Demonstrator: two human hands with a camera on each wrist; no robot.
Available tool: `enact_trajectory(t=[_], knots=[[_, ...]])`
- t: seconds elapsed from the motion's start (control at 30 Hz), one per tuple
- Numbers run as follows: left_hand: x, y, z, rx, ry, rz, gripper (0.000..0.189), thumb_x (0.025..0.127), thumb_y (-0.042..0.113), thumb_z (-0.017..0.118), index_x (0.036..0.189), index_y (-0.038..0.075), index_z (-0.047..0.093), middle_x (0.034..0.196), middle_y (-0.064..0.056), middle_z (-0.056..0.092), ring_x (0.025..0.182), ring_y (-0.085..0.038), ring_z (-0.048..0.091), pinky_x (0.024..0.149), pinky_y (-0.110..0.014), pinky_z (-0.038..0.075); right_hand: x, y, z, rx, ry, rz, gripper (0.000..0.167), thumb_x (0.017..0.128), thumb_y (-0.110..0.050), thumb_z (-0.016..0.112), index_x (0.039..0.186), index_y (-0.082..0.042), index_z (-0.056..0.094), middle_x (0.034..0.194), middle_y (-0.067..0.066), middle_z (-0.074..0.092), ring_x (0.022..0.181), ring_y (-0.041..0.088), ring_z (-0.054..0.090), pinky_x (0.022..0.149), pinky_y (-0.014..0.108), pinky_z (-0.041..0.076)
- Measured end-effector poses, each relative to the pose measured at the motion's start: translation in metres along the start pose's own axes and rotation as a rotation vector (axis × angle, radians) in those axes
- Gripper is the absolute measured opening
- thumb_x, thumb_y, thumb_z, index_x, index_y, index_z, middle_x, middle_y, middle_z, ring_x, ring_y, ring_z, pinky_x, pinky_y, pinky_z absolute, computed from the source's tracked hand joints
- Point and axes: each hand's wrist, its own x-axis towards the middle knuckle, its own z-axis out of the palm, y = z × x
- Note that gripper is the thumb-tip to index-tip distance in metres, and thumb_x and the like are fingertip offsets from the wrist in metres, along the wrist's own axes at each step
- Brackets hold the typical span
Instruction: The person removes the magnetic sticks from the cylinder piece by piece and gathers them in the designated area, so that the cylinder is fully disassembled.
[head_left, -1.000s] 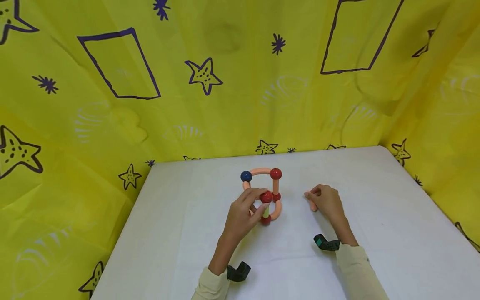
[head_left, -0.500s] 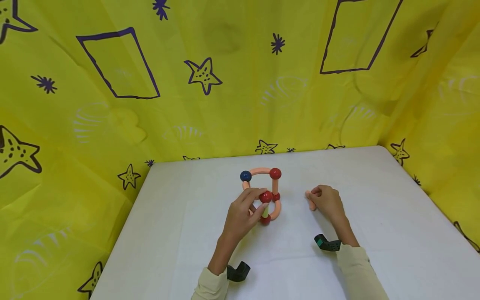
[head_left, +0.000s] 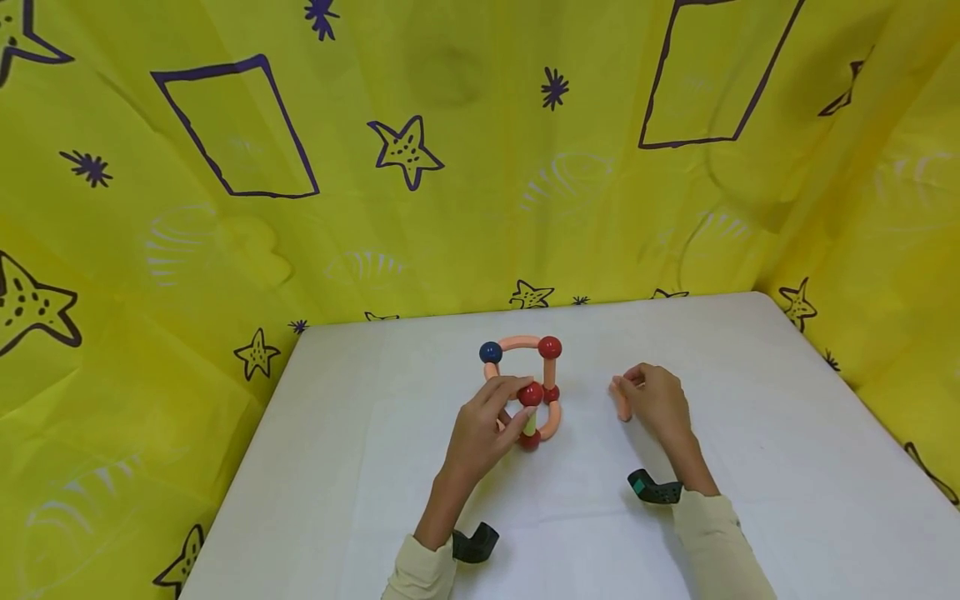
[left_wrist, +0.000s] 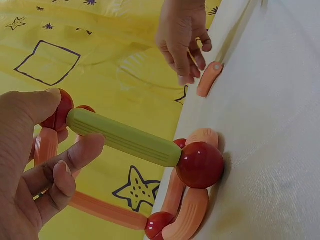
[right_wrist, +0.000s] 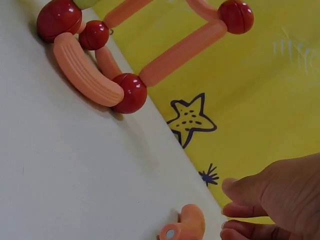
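Note:
A magnetic ball-and-rod frame stands on the white table, with red balls, a blue ball (head_left: 491, 352) and straight and curved orange rods. My left hand (head_left: 476, 433) pinches the upper red ball (head_left: 531, 393) at its near side between thumb and fingers. Below that ball, a green rod (left_wrist: 125, 137) runs down to a lower red ball (left_wrist: 200, 165) at the table. To the right of the frame, a loose curved orange rod (head_left: 621, 400) lies on the table, a magnet showing at its end. Beside it hovers my right hand (head_left: 658, 400), fingers apart from the rod in both wrist views.
The white table (head_left: 337, 500) reaches back to a yellow cloth (head_left: 465, 233) printed with stars, which also hangs at both sides. Each wrist carries a black camera mount, one at the left (head_left: 476, 543) and one at the right (head_left: 654, 487).
My right hand has let go of the loose curved orange rod and risen slightly away from it. The left hand keeps its pinch on the red ball, and the frame stands as before.

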Motion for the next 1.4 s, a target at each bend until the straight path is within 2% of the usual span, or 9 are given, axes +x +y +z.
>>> enact_trajectory(t=[0.13,0.37,0.47,0.6,0.73,0.93,1.0,1.17,1.4], knots=[[0.0,0.0,-0.001,0.001,-0.004,0.003,0.041,0.089,0.02,0.073,0.128,0.019,0.06,0.116,0.0,0.064,0.09,-0.011,0.062,0.062,-0.019,0.054,-0.001,-0.012,-0.003,0.055,-0.012,-0.08,0.029,0.096,-0.026,0.063,0.103,0.001,0.067,0.102,0.021,0.066,0.092,0.033,0.062,0.07,0.036,0.05],[-0.001,-0.001,-0.001,0.029,-0.009,0.023,0.043,0.089,0.023,0.072,0.13,0.019,0.059,0.118,-0.001,0.063,0.089,-0.01,0.062,0.062,-0.017,0.053,-0.003,-0.034,0.005,0.055,-0.257,-0.153,0.037,0.094,-0.023,0.065,0.119,0.003,0.061,0.113,0.021,0.064,0.101,0.033,0.061,0.08,0.041,0.057],[-0.001,-0.002,-0.001,0.026,-0.015,0.029,0.046,0.089,0.022,0.073,0.131,0.018,0.058,0.12,-0.001,0.062,0.085,-0.01,0.061,0.061,-0.019,0.054,-0.006,-0.038,0.014,0.069,-0.339,-0.209,0.047,0.092,-0.024,0.068,0.127,0.005,0.056,0.121,0.023,0.061,0.105,0.035,0.062,0.084,0.043,0.057],[-0.002,-0.004,-0.003,0.02,-0.024,0.043,0.047,0.089,0.022,0.073,0.133,0.015,0.057,0.122,-0.002,0.061,0.08,-0.01,0.062,0.061,-0.018,0.053,-0.012,-0.044,0.025,0.109,-0.393,-0.264,0.065,0.088,-0.028,0.073,0.137,0.007,0.046,0.133,0.027,0.053,0.112,0.039,0.059,0.087,0.047,0.055],[-0.002,-0.007,-0.007,0.027,-0.025,0.052,0.048,0.088,0.023,0.074,0.132,0.014,0.057,0.122,-0.002,0.061,0.078,-0.012,0.064,0.064,-0.014,0.052,-0.018,-0.049,0.037,0.133,-0.425,-0.264,0.086,0.083,-0.035,0.077,0.145,0.008,0.035,0.142,0.029,0.044,0.119,0.042,0.055,0.094,0.054,0.051],[0.0,-0.011,-0.014,0.072,0.005,0.084,0.048,0.085,0.02,0.076,0.129,0.012,0.059,0.121,-0.004,0.06,0.077,-0.014,0.066,0.067,-0.015,0.054,-0.024,-0.06,0.057,0.196,-0.393,-0.275,0.086,0.074,-0.035,0.085,0.137,0.004,0.041,0.13,0.025,0.053,0.121,0.04,0.048,0.1,0.06,0.041],[0.001,-0.013,-0.014,0.09,0.017,0.096,0.046,0.085,0.02,0.076,0.127,0.011,0.06,0.121,-0.004,0.061,0.077,-0.014,0.066,0.067,-0.015,0.054,-0.026,-0.063,0.062,0.174,-0.368,-0.262,0.094,0.071,-0.036,0.087,0.138,0.006,0.038,0.13,0.027,0.052,0.123,0.043,0.044,0.1,0.062,0.038],[0.001,-0.014,-0.013,0.106,0.035,0.109,0.037,0.086,0.018,0.074,0.121,0.011,0.065,0.118,-0.002,0.062,0.075,-0.01,0.065,0.067,-0.013,0.052,-0.037,-0.069,0.072,0.079,-0.336,-0.171,0.12,0.066,-0.045,0.088,0.148,0.009,0.019,0.145,0.029,0.038,0.13,0.047,0.033,0.101,0.066,0.034],[0.0,-0.013,-0.011,0.115,0.043,0.086,0.032,0.088,0.017,0.072,0.119,0.012,0.067,0.116,0.0,0.062,0.074,-0.007,0.063,0.068,-0.012,0.051,-0.049,-0.076,0.086,0.013,-0.279,-0.085,0.129,0.063,-0.055,0.086,0.15,0.01,0.016,0.154,0.03,0.025,0.136,0.049,0.025,0.102,0.07,0.03]])
